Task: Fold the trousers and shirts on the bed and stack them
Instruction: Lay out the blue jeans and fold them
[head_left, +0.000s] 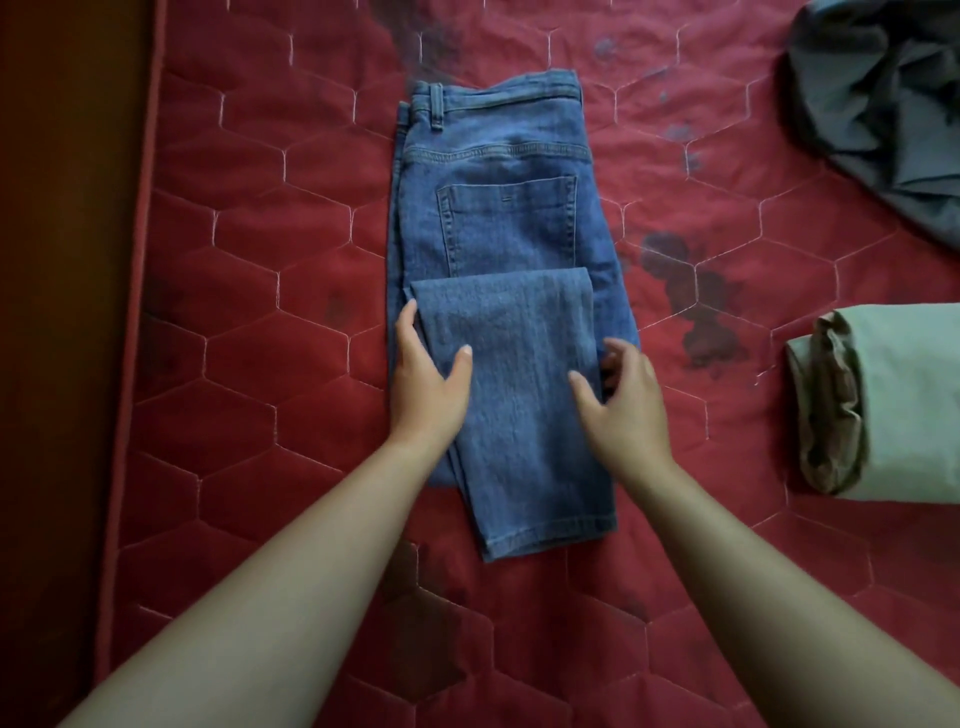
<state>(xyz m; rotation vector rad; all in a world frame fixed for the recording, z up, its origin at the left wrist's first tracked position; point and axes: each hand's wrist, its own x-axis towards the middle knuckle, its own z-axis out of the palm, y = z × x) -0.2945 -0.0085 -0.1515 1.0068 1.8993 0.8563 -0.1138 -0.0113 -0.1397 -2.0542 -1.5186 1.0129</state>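
Two bare forearms reach in from the near edge, out over a red quilted mattress (249, 291) with hexagon stitching. Blue jeans (509, 228) lie at the middle of the bed, folded lengthwise. The leg hems are nearest, the waistband is farthest, and a back pocket faces up.

The legs are doubled back over the seat part, so a folded leg layer lies on top and slightly askew. Its near end sticks out past the layer below.

Left hand (426, 379) lies flat at the left edge of that top layer. The thumb rests on the denim and the fingers are straight along the edge on the lower layer — relaxed, not gripping.

Right hand (626, 400) is at the right edge. The thumb is on top and the fingers are curled at the edge — it looks like it's grasping the top layer, but the fingertips are partly hidden.

Dark stains (691, 306) mark the mattress just right of the jeans.

Near the right edge, well apart from the jeans, sits a folded pale green garment (914, 405) with tan fabric bunched at its left end. At the far right corner is a crumpled grey garment (878, 104), unfolded.

Along the left runs a brown wooden strip (67, 312) beside the mattress border.
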